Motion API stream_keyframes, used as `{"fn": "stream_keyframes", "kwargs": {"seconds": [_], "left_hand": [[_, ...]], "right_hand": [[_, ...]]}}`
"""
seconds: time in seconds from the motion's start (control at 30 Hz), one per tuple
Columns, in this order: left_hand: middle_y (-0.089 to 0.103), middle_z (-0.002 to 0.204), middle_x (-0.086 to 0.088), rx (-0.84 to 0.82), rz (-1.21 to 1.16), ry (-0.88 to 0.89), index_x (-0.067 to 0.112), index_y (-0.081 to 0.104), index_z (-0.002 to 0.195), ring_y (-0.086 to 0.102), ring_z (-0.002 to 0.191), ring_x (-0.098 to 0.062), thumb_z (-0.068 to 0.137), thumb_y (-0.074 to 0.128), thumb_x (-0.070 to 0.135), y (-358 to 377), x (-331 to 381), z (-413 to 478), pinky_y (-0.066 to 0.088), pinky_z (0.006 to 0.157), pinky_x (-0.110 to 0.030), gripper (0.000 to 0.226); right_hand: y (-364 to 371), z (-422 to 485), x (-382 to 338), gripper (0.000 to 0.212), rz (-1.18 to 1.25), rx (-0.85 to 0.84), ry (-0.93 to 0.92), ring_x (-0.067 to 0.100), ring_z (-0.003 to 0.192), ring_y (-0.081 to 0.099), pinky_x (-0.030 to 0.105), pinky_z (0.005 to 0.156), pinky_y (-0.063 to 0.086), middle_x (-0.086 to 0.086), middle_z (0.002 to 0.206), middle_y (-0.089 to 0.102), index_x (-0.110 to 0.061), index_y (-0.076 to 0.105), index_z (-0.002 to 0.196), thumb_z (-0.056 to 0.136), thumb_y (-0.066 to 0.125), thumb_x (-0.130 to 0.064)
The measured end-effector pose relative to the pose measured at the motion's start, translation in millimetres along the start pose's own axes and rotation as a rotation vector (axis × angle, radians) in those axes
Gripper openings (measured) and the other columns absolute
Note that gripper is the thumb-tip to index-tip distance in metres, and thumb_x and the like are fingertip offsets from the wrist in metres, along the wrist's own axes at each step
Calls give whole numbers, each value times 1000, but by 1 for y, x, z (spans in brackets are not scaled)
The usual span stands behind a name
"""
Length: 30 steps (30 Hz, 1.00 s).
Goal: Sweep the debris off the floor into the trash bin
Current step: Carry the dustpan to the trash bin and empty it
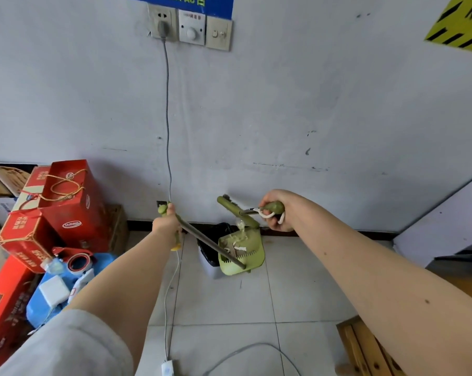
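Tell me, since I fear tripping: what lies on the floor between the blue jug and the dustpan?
Head view: a white cable on the bare tiles.

Dustpan (243, 252) over trash bin (210, 256), boxes (58, 213) to left.

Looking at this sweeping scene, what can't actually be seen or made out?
Head view only:
- Inside of trash bin: blocked by green dustpan.
- Broom bristles: not visible; handle ends at the dustpan.
- Blue sign and yellow sign: cut off by the edges.
- Floor debris: none discernible.
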<state>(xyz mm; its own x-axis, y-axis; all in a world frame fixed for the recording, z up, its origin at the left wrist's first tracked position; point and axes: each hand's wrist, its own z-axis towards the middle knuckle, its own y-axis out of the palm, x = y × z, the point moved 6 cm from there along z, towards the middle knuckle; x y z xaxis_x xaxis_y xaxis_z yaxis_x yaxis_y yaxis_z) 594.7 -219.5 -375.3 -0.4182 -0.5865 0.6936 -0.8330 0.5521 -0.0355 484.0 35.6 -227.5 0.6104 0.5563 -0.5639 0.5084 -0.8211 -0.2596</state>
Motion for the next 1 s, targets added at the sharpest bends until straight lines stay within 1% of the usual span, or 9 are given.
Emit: {"fn": "stream_keyframes", "kwargs": {"seconds": [0.07,0.13,0.23,0.33,0.43,0.53,0.7,0.8,1.0], "left_hand": [[50,60,1,9,-97,-47,16,53,88,47,40,-13,82,56,65,0,3,3,44,45,-20,49],[60,72,2,25,-179,-65,19,55,101,58,58,-13,85,55,62,-1,5,9,43,58,-22,46],[47,41,4,29,-233,-109,18,52,88,40,34,-13,88,50,60,-6,6,14,36,47,-20,43],[38,45,6,48,-313,-177,16,40,69,30,20,-9,89,46,62,-14,7,17,31,39,-14,50],[32,20,0,62,-273,-186,10,34,57,25,8,-12,95,33,60,-25,6,16,32,33,-15,62],[26,16,1,54,-356,-219,12,31,57,25,8,-12,97,30,58,-36,-2,15,30,25,-6,61],[41,38,2,122,-540,-284,15,36,65,35,27,-10,101,34,42,-52,-18,4,31,25,-8,45],[41,59,1,161,-626,-306,19,43,82,39,43,-12,102,35,33,-59,-28,-1,38,29,-13,25],[43,64,1,149,-667,-322,16,37,74,39,45,-11,101,35,36,-65,-38,-4,38,28,-11,34]], "right_hand": [[-1,1,-3,21,-18,10,1,12,31,35,10,31,29,5,33,45,-4,49,72,92,50,-12],[-1,0,-6,21,-45,20,-2,13,29,35,10,31,30,4,32,45,-5,49,71,91,52,-12],[0,-4,-15,21,-101,25,-9,14,21,34,10,31,31,5,32,45,-5,51,70,90,53,-13],[2,-9,-24,20,-146,4,-18,13,23,34,10,31,30,6,34,44,-5,53,71,90,52,-12],[5,-12,-29,21,-178,1,-30,13,26,36,10,32,30,6,36,45,-5,52,70,90,52,-10],[8,-12,-30,19,-226,3,-29,12,38,36,9,33,28,6,47,45,-5,52,72,90,52,-11],[20,-12,-30,18,-334,17,-23,13,45,39,11,34,28,6,47,48,-5,51,77,93,51,-13],[26,-9,-25,16,-423,42,9,13,49,40,13,36,29,7,53,50,-6,51,78,92,53,-14],[24,-6,-17,19,-456,64,35,13,47,39,13,39,30,6,43,48,-7,52,73,90,54,-16]]}}
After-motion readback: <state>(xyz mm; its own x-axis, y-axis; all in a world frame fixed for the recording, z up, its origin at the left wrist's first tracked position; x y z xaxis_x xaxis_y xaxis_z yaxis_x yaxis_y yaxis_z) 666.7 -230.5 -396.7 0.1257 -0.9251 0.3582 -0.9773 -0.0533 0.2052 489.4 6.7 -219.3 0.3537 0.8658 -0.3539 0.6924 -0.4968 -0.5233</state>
